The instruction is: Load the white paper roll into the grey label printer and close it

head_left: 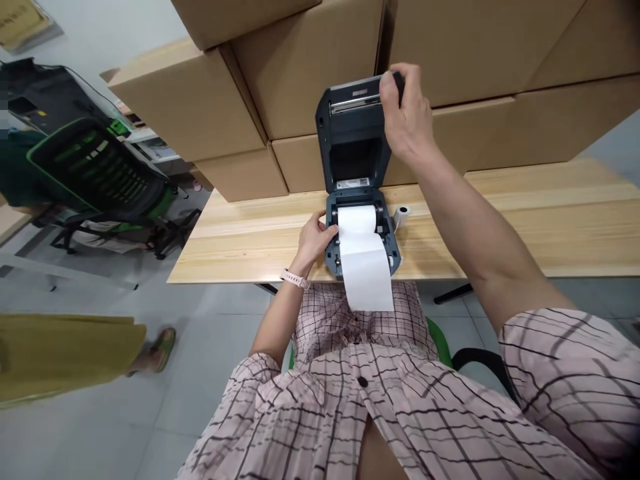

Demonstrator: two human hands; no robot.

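A dark grey label printer (395, 257) stands at the front edge of the wooden table with its lid (327, 143) raised. My right hand (407, 113) grips the lid's upper right corner, thumb on the inner side. Inside the printer lies a white paper roll (357, 219), and its loose strip (367, 280) hangs out over the table edge. My left hand (316, 237) rests against the printer's left side, thumb at the inner rim beside the roll; its other fingers are partly hidden. Right of the printer lies a small white roll (402, 213) with a dark core.
Stacked cardboard boxes (310, 67) line the back of the wooden table (240, 240). To the left stands an office chair (100, 167) with green trim. A person in a yellow-green skirt (65, 353) is on the floor's left side. I sit on a green chair (440, 343).
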